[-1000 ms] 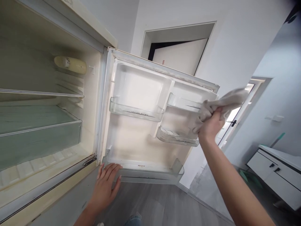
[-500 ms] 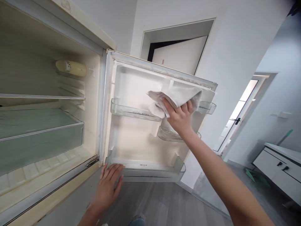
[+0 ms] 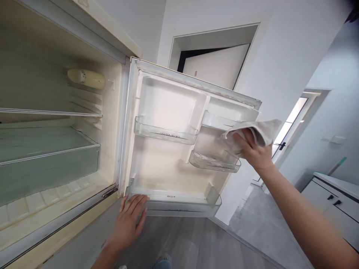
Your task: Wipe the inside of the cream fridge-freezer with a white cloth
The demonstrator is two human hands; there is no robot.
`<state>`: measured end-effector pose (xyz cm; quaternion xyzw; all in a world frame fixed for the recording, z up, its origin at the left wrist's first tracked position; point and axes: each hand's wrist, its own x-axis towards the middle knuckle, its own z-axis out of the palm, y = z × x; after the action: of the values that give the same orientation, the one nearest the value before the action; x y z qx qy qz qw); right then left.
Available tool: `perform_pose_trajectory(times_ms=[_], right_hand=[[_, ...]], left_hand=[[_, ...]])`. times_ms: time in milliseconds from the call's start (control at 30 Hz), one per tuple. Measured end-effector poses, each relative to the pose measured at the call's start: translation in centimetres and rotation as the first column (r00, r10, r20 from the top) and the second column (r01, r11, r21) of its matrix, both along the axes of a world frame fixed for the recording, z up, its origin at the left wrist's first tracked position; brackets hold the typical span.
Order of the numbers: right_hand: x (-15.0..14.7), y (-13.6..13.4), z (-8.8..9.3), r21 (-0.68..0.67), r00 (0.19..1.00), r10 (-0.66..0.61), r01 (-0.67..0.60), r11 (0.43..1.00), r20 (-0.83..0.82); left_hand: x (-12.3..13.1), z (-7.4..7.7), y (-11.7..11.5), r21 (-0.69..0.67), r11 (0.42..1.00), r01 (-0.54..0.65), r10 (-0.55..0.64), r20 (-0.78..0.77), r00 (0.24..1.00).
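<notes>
While my left hand rests, fingers loosely open, at the bottom bin, my right hand grips a cloth.

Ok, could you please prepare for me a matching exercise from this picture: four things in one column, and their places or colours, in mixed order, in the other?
Things:
1. Cloth
2. Left hand
3. Drawer
4. Far door handle

Places or colours:
A. Black
B. Low inside the fridge
C. Held in the right hand
D. At one end of the lowest door bin

Right pairs: 1-C, 2-D, 3-B, 4-A
</notes>
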<state>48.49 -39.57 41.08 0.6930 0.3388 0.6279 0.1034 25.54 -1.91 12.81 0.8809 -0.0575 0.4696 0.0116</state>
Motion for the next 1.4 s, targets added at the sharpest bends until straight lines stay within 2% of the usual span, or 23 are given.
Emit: perform_pose_trajectory(times_ms=[67,133,200,267,300,333,367,400,433,500,533,600,733,867,967,1067,1100,1133,1233,1267,1333,1400], right_hand=[[-0.7,-0.5,-0.1,0.055,1.0,0.009,-0.009,0.998,0.001],[-1.6,-0.3,-0.5,0.179,0.996,0.08,-0.086,0.98,0.042],[-2.3,0.0,-1.2,0.385,0.986,0.146,-0.164,0.908,0.075],[-2.6,0.2,-2.2,0.571,0.994,0.1,-0.107,0.814,0.045],[-2.6,0.2,-2.6,0.594,0.998,0.064,-0.058,0.802,0.011],[-2.5,0.1,-2.9,0.556,0.999,0.042,-0.024,0.831,-0.02],[-2.3,0.1,-3.1,0.458,0.998,0.051,-0.031,0.889,-0.031],[-2.0,0.1,-3.0,0.305,0.996,0.088,-0.075,0.949,-0.03],[-1.8,0.2,-2.8,0.123,0.991,0.131,-0.127,0.984,-0.03],[-1.4,1.0,-1.8,-0.202,0.988,0.153,-0.157,0.967,-0.036],[-1.3,1.6,-1.3,-0.306,0.991,0.131,-0.137,0.942,-0.041],[-1.2,3.3,-0.2,-0.408,0.996,0.075,-0.087,0.909,-0.046],[-1.1,7.2,0.8,-0.467,0.995,0.081,-0.096,0.879,-0.052],[-0.7,9.9,0.8,-0.568,0.992,0.091,-0.125,0.814,-0.087],[0.1,10.3,0.7,-0.647,0.987,0.112,-0.16,0.746,-0.114],[0.8,10.0,0.6,-0.735,0.97,0.169,-0.243,0.633,-0.175],[0.9,9.8,0.7,-0.742,0.966,0.169,-0.258,0.619,-0.195],[1.0,9.7,0.7,-0.722,0.966,0.153,-0.257,0.643,-0.207],[0.5,9.7,0.7,-0.548,0.972,0.033,-0.159,0.821,-0.233],[0.3,9.7,0.7,-0.495,0.968,-0.009,-0.121,0.861,-0.251],[-0.2,9.9,0.5,-0.473,0.954,-0.058,-0.093,0.876,-0.295],[-0.7,10.1,0.4,-0.536,0.94,-0.066,-0.132,0.834,-0.335]], left_hand=[[0.0,0.0,0.0,-0.002,1.0,-0.003,0.003,-0.002,1.0],[0.0,0.0,-0.1,-0.012,1.0,-0.009,0.009,-0.005,1.0],[0.0,0.0,-0.2,-0.026,1.0,-0.014,0.014,-0.007,1.0],[0.1,0.0,-0.3,-0.037,0.999,-0.016,0.016,0.003,1.0],[0.1,-0.1,-0.3,-0.04,0.999,-0.015,0.015,0.005,1.0],[0.1,-0.1,-0.3,-0.039,0.999,-0.012,0.012,0.003,1.0],[0.1,-0.2,-0.3,-0.039,0.999,-0.009,0.009,0.0,1.0],[0.1,-0.2,-0.3,-0.039,0.999,-0.007,0.007,-0.006,1.0],[0.1,-0.2,-0.3,-0.041,0.999,-0.006,0.006,-0.01,1.0],[0.0,-0.2,-0.2,-0.046,0.999,-0.006,0.005,-0.019,1.0],[-0.1,-0.2,-0.2,-0.048,0.999,-0.005,0.004,-0.019,1.0],[-0.2,-0.2,-0.2,-0.049,0.999,-0.004,0.003,-0.013,1.0],[-0.3,-0.2,-0.1,-0.043,0.999,-0.004,0.004,-0.011,1.0],[-0.3,-0.1,-0.2,-0.034,0.999,-0.017,0.016,-0.026,1.0],[-0.2,0.0,-0.3,-0.034,0.999,-0.021,0.02,-0.039,0.999],[-0.1,-0.1,-0.4,-0.04,0.999,-0.02,0.018,-0.032,0.999],[0.0,-0.1,-0.4,-0.045,0.999,-0.022,0.02,-0.027,0.999],[0.0,-0.2,-0.4,-0.051,0.998,-0.024,0.023,-0.022,0.999],[-0.1,-0.2,-0.4,-0.066,0.997,-0.026,0.025,-0.016,1.0],[-0.2,-0.2,-0.3,-0.065,0.998,-0.022,0.021,-0.015,1.0],[-0.3,-0.2,-0.2,-0.056,0.998,-0.012,0.011,-0.018,1.0],[-0.3,-0.3,-0.1,-0.051,0.999,-0.007,0.006,-0.02,1.0]])
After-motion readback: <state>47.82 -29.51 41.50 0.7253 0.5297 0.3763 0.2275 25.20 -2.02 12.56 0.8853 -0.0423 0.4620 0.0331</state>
